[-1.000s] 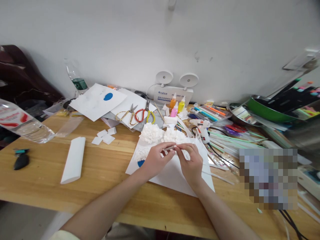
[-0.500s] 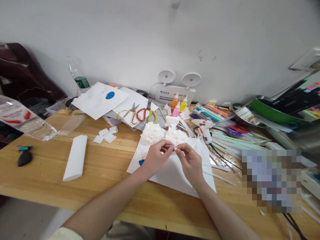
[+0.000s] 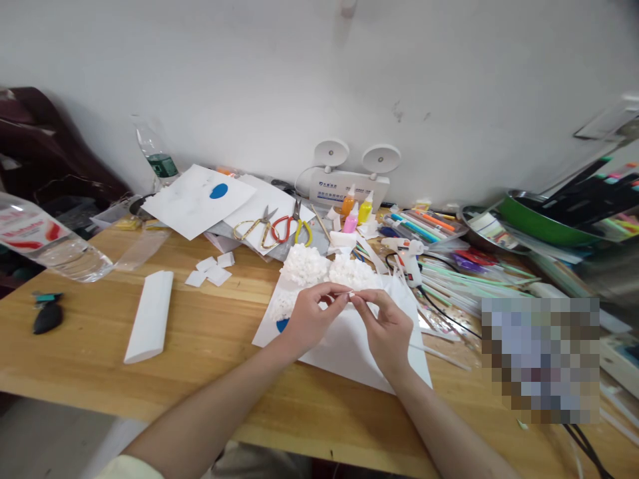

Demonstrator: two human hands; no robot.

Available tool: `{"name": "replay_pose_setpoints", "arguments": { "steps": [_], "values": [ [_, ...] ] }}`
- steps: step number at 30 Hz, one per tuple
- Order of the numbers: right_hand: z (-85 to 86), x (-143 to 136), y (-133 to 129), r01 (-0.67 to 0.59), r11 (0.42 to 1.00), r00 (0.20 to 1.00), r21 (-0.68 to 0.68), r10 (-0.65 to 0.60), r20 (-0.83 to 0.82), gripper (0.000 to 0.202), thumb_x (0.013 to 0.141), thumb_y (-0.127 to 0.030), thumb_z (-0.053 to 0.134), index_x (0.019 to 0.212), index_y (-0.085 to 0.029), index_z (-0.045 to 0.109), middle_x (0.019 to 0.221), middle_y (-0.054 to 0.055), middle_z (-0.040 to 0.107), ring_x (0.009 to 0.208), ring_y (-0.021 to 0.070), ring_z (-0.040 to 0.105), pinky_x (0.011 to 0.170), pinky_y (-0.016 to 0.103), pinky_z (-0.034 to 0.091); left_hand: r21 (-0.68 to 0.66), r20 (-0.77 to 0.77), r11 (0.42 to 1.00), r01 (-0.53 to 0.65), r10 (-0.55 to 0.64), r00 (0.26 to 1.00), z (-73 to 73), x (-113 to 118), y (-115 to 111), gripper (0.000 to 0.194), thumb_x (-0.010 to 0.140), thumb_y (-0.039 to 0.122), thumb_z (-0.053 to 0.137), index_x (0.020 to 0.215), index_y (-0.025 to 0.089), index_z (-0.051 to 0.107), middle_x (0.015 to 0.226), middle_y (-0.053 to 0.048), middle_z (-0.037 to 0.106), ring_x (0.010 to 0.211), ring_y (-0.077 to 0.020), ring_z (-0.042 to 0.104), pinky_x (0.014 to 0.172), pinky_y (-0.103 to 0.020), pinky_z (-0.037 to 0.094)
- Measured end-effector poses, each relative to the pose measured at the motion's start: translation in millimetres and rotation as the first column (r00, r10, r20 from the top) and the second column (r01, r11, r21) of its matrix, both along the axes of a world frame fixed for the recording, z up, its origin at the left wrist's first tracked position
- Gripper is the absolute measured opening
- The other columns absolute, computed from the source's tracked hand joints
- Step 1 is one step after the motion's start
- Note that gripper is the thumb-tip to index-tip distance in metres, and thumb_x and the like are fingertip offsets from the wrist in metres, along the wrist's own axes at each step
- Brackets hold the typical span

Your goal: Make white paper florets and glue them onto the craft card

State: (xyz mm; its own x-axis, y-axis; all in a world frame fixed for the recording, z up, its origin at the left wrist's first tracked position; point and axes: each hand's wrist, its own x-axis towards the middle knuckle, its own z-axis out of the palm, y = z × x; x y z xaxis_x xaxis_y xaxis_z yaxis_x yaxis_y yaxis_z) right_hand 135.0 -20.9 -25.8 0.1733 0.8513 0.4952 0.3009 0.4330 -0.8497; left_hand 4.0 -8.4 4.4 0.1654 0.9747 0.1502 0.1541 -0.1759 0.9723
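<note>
Both hands meet over a white paper sheet [image 3: 344, 352]. Thumb and fingers of my left hand [image 3: 314, 316] are pinched on a small white piece of paper [image 3: 352, 294]. My right hand [image 3: 387, 326] pinches the same piece from the other side, and the fingertips hide most of it. Just beyond the hands, clumps of crumpled white paper bits [image 3: 304, 263] cover the sheet's far part. A blue spot [image 3: 282, 325] shows at the sheet's left, partly behind my left hand.
Small white paper squares [image 3: 217, 275] and a folded white paper strip [image 3: 150, 318] lie to the left. Gold-handled scissors [image 3: 254, 226], red-and-yellow pliers [image 3: 295, 223] and paint bottles [image 3: 351, 219] sit at the back. A glue gun [image 3: 410, 263] with its cord lies right, beside plastic sticks.
My right hand has turned slightly and its fingers have closed in on the left fingertips. Less of the white piece shows between them now.
</note>
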Motion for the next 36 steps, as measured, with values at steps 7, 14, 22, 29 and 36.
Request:
{"name": "replay_pose_setpoints", "arguments": {
  "steps": [7, 14, 22, 29, 36],
  "values": [
    [2.6, -1.5, 0.3, 0.059, 0.996, 0.995, 0.064, -0.064, 0.071, 0.009, 0.076, -0.022, 0.058, 0.083, -0.021, 0.063, 0.077, 0.002, 0.059, 0.074, 0.0157, 0.056, 0.067, 0.031, 0.045, -0.027, 0.011, 1.000, -0.003, 0.003, 1.000, 1.6, 0.5, -0.4, 0.016, 0.075, 0.024, 0.055, 0.080, 0.016, 0.068, 0.083, -0.005, 0.069, 0.077, -0.0167, 0.061, 0.068, -0.025, 0.046],
    [4.0, 0.0, 0.3, 0.107, 0.978, 0.958, 0.179, -0.149, 0.244, 0.006, 0.078, -0.020, 0.055, 0.081, -0.022, 0.060, 0.076, 0.003, 0.057, 0.077, 0.0174, 0.053, 0.070, 0.033, 0.043, -0.025, 0.030, 0.999, 0.042, -0.042, 0.999, -2.5, 0.0, -0.1, 0.018, 0.077, 0.027, 0.053, 0.084, 0.018, 0.067, 0.088, -0.004, 0.068, 0.082, -0.0166, 0.061, 0.071, -0.025, 0.046],
    [2.0, 0.9, 2.5, -0.085, 0.988, 0.996, -0.127, 0.087, 0.008, 0.008, 0.079, -0.028, 0.052, 0.078, -0.020, 0.054, 0.072, 0.000, 0.053, 0.070, 0.0130, 0.050, 0.065, 0.026, 0.041, -0.011, 0.030, 0.999, -0.045, 0.046, 0.999, -0.6, -0.7, 2.6, 0.015, 0.077, 0.027, 0.053, 0.079, 0.016, 0.061, 0.082, -0.004, 0.065, 0.074, -0.0135, 0.059, 0.065, -0.022, 0.044],
    [4.9, -1.7, 2.0, -0.203, 0.958, 0.974, -0.201, 0.177, -0.143, 0.009, 0.078, -0.029, 0.054, 0.076, -0.020, 0.055, 0.071, 0.000, 0.055, 0.070, 0.0130, 0.051, 0.066, 0.026, 0.042, 0.003, -0.002, 0.999, -0.033, 0.033, 0.999, -2.0, 0.7, 1.8, 0.015, 0.077, 0.028, 0.052, 0.078, 0.016, 0.061, 0.082, -0.003, 0.064, 0.076, -0.0139, 0.058, 0.067, -0.023, 0.045],
    [4.8, -2.4, 2.3, -0.196, 0.959, 0.973, -0.204, 0.164, -0.164, 0.010, 0.077, -0.029, 0.055, 0.076, -0.019, 0.056, 0.071, 0.000, 0.055, 0.070, 0.0133, 0.051, 0.068, 0.027, 0.042, 0.022, 0.006, 1.000, -0.017, 0.017, 1.000, -4.6, 1.7, 1.0, 0.016, 0.078, 0.029, 0.051, 0.081, 0.017, 0.062, 0.084, -0.003, 0.065, 0.076, -0.0145, 0.059, 0.067, -0.024, 0.046]
  ]
}}
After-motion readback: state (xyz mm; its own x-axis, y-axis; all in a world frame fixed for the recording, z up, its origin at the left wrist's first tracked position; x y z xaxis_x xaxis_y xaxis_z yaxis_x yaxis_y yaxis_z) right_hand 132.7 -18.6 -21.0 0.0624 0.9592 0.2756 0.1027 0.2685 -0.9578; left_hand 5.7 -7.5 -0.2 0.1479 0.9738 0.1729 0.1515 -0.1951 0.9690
